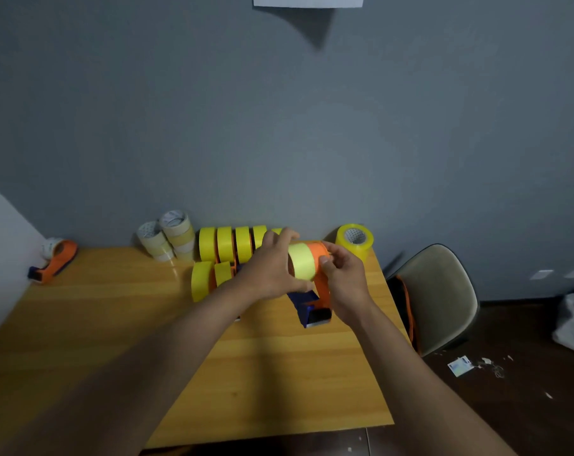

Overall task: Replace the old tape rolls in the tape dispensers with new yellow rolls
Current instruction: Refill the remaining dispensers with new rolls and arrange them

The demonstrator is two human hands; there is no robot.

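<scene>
Yellow roll (301, 261) sat on orange dispenser (323, 284), held above bench (279, 373) mid-scene. Roll axis ran left-right. Left hand (272, 268) cupped roll's left face, fingers curled round it. Right hand (346, 278) pinched dispenser at right side. Left grip nearer roll; likely pressing it rightward onto hub.

A wooden table (167, 340) is standing against the grey wall, carrying yellow tape rolls (228, 243) lined up at its far edge, pale rolls (167, 238) stacked to their left, an orange dispenser (53, 261) lying far left, and a clear yellowish roll (354, 240) sitting far right.
</scene>
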